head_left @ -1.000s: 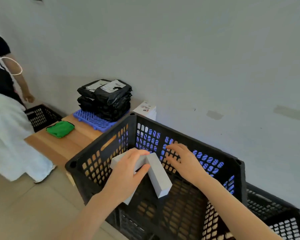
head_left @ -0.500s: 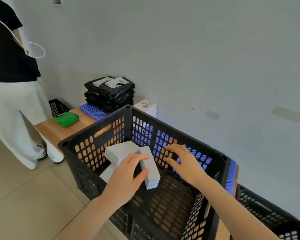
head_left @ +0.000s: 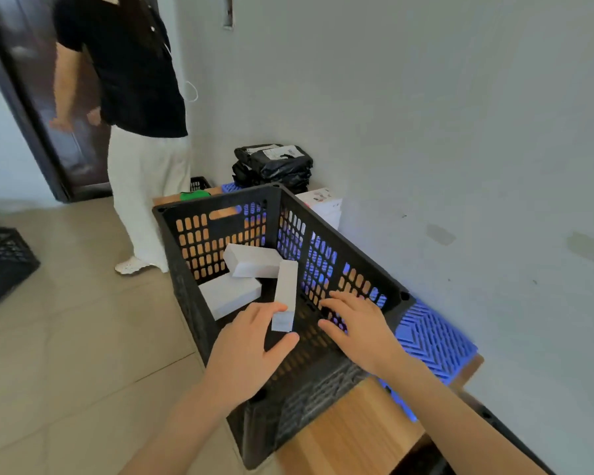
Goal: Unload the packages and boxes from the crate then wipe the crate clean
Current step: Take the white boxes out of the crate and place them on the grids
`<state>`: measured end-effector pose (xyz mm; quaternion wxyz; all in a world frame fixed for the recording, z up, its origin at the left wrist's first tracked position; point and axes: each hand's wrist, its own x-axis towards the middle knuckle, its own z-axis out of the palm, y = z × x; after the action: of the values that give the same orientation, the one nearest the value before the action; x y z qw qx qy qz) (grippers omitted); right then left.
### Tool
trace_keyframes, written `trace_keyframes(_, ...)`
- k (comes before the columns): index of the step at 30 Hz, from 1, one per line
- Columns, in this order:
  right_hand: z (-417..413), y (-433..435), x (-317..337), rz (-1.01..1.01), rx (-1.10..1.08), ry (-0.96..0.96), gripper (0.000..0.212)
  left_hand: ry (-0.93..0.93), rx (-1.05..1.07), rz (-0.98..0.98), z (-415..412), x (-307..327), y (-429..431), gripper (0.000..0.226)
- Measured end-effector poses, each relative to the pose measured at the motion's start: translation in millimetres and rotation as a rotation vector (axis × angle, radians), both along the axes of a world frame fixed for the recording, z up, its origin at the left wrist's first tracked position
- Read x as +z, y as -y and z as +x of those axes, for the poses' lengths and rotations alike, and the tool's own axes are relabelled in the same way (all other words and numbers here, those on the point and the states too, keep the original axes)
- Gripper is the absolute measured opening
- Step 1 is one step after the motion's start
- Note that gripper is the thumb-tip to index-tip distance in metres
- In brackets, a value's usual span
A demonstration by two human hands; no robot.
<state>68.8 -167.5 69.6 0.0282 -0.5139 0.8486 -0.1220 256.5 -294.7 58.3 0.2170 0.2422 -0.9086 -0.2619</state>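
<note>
A black perforated plastic crate (head_left: 184,289) is sitting on a light wooden bench (head_left: 350,430), over a blue plastic grid mat (head_left: 432,337) that is showing at its right. Inside it, the left hand (head_left: 244,354) is pinching the near end of a long white rectangular box (head_left: 286,286) between thumb and fingers. The box is slanting away from the hand, its far end leaning on a second white box (head_left: 251,260), which is lying across a third (head_left: 228,294) by the left wall. The right hand (head_left: 360,327) is hovering with fingers spread and nearly straight, gripping nothing, close to the right inner wall; whether it is touching is unclear. Far along the bench, black plastic mailer packages (head_left: 275,166) are lying stacked
</note>
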Motion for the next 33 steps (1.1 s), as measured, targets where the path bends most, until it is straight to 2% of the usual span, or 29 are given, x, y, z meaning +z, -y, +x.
trace_keyframes(6,-4.2,-14.0,-1.6,0.129,0.034,-0.100,0.060,0.211,0.135,-0.071,-1.7,3.4,-39.0,0.062)
trace_keyframes(11,-27.3,-31.7,1.5,0.166,-0.005,-0.135,0.088,0.344,0.244,-0.168,-4.1,0.2,-46.6,0.076)
trace_keyframes(14,-31.4,-30.9,0.7,0.159,0.014,-0.117,0.087,0.358,0.261,-0.187,-5.6,-2.4,-46.4,0.095)
trace_keyframes(16,-30.1,-27.1,-1.7,0.145,0.010,-0.130,0.086,0.356,0.271,-0.209,-4.8,-4.5,-43.5,0.099)
trace_keyframes(25,-17.3,-5.2,-5.8,0.121,0.005,-0.117,0.083,0.431,0.304,-0.223,6.6,-3.4,-20.3,0.084)
trace_keyframes(33,-14.8,33.2,-12.2,0.086,0.001,-0.125,0.088,0.471,0.388,-0.237,10.7,-4.8,13.9,0.094)
